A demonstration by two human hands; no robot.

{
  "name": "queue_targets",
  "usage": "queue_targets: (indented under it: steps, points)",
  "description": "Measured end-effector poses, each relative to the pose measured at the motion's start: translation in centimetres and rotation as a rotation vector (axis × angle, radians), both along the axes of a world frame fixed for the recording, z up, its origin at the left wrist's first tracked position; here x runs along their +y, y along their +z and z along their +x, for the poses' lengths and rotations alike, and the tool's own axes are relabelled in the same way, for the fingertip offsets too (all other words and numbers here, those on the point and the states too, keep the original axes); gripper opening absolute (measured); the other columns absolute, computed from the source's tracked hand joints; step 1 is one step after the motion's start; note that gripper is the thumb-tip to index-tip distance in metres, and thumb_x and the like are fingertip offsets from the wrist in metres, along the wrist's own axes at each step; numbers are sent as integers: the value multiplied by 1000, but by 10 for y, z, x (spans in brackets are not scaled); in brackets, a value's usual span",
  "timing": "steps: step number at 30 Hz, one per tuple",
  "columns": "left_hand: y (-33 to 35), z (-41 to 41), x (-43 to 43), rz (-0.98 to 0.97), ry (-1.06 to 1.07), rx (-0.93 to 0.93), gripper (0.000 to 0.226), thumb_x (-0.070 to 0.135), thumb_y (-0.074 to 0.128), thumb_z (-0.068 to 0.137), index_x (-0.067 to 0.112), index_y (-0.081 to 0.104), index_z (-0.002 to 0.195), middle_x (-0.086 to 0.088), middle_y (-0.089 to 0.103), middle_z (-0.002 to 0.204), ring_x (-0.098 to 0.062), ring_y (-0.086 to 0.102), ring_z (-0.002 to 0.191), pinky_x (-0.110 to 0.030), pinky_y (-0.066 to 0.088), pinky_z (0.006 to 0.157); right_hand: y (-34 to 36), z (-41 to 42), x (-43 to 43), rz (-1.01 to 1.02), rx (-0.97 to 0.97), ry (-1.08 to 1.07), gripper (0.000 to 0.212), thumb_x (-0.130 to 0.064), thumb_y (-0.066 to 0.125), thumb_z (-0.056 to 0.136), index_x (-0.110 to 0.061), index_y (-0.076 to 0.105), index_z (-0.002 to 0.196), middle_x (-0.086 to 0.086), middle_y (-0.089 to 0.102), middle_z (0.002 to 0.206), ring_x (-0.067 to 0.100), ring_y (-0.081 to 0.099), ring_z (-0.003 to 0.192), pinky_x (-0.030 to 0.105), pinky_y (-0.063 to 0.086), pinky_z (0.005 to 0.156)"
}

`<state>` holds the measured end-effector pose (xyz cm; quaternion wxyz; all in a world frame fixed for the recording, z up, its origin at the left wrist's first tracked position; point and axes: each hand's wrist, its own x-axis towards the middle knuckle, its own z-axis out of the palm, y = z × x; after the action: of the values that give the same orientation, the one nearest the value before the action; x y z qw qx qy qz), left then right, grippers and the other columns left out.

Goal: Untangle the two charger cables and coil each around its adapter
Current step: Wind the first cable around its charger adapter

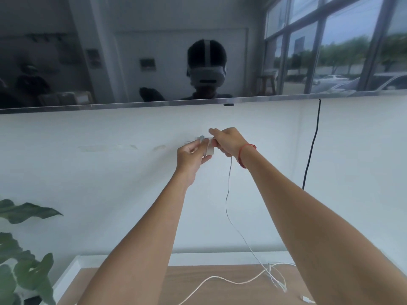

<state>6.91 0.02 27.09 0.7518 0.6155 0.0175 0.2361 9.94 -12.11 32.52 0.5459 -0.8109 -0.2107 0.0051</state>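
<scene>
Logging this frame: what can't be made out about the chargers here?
- Adapter, head view: mostly covered by the left hand and right hand, so the wound turns cannot be counted.
- Hanging cable, head view: thin and blurred. Whether it is tangled with the cable on the table is unclear.
- Second adapter: not seen. The table is cut off by the bottom edge and partly covered by both forearms.

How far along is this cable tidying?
Early. The left hand holds an adapter, perhaps a few turns wound; the right hand grips its cable, mostly hanging to the table. A second cable lies loose there, uncoiled; both coils remain.
</scene>
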Motion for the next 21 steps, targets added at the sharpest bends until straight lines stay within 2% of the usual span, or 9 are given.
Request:
queue_targets:
  steps: [4,7,10,14,17,21]
  points:
    - [-4,0,-2,-102,-45,44,28,26,67,90,2,71,104,-13,66,110,-24,66,105,-33,60,79,4,0,-2,-26,9,21,41,-37,51,90,-14,59,57,-2,40,54,17,31,50,24,28,48]
    - [-8,0,-1,-165,-96,71,34,28,74,84,1,71,104,-12,66,107,-27,65,106,-35,60,79,6,1,-3,-46,8,23,37,-32,50,89,-15,65,59,-3,42,55,16,32,52,24,29,48]
    - [-10,0,-3,-92,-85,87,35,36,79,78,6,74,97,-8,65,106,-24,65,98,-36,60,77,4,4,-3,-11,9,9,37,-29,49,90,-13,69,64,-2,41,55,16,30,50,24,27,46]
    - [-14,3,-4,32,-15,76,21,32,65,91,13,72,98,-7,59,111,-25,62,102,-35,61,75,-5,7,-2,52,69,12,30,-32,50,91,-16,67,73,-3,41,59,15,33,50,24,29,48]
    - [-15,2,-5,52,20,87,17,33,60,94,19,70,94,-9,62,115,-23,62,101,-34,60,76,-9,9,1,97,76,20,27,-30,50,90,-16,67,75,-3,40,58,14,33,48,24,28,46]
    - [-14,3,-2,54,37,73,20,34,59,95,17,70,98,-10,64,117,-21,64,100,-31,60,77,-12,12,4,138,36,8,26,-31,53,91,-16,68,75,-3,41,58,15,34,50,23,31,47]
